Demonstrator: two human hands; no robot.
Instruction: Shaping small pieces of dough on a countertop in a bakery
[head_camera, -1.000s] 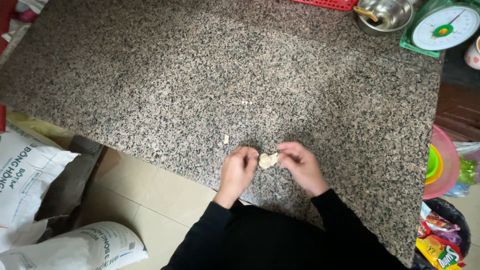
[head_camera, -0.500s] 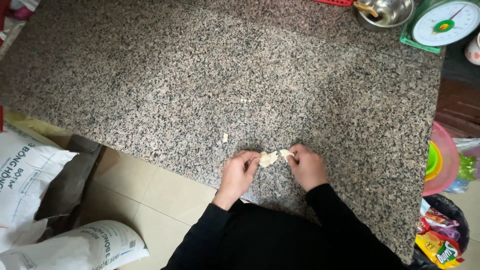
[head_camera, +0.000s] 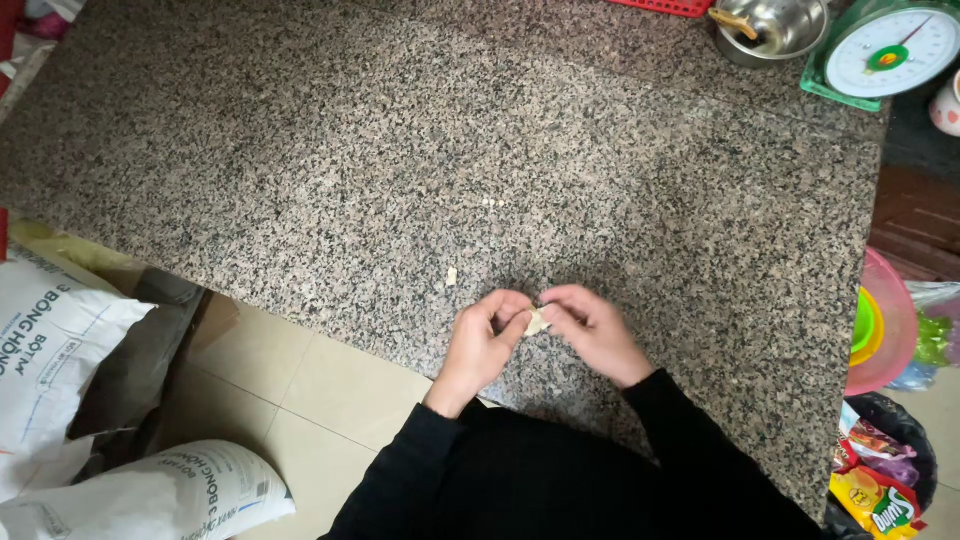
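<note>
Grip: your left hand (head_camera: 482, 340) and right hand (head_camera: 592, 330) pinch one small pale dough piece (head_camera: 537, 322) between their fingertips.
Dough piece: low over the granite counter (head_camera: 300, 180), near its 6 o'clock edge.
Crumb (head_camera: 451, 276): at 10 o'clock from your hands, apart.
Scale (head_camera: 890, 50): far at 1 o'clock.

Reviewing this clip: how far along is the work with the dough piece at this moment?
Done: nothing finished shows; the granite counter holds only small crumbs. In hand: the left hand and right hand pinch one small pale dough piece between their fingertips above the counter's near edge. Left: the piece is not set down, and the bowl and scale stand untouched at the far corner.
</note>
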